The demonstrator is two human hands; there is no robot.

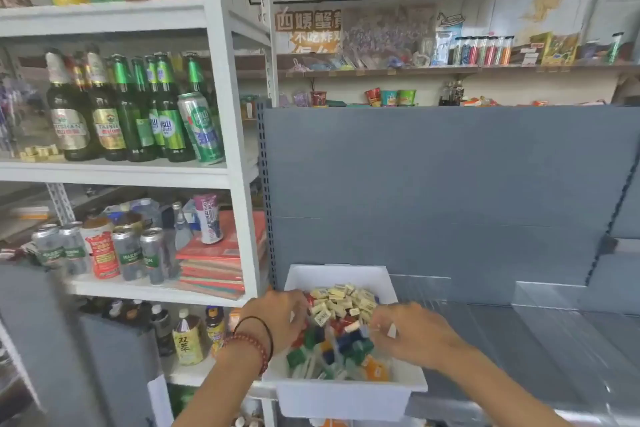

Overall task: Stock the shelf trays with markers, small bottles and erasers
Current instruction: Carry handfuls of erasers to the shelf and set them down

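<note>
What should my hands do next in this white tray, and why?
Probably nudge the stray erasers back toward the far end. Both the left hand and right hand are in the white tray, and the pale eraser heap spills forward onto the coloured-capped items at the near end. Motion blur hides whether either hand holds anything.

Blur hides whether the left grip (pixel 277 321) and right grip (pixel 415 334) hold anything.

The head camera looks forward and down, close over the white tray (pixel 341 399).
</note>
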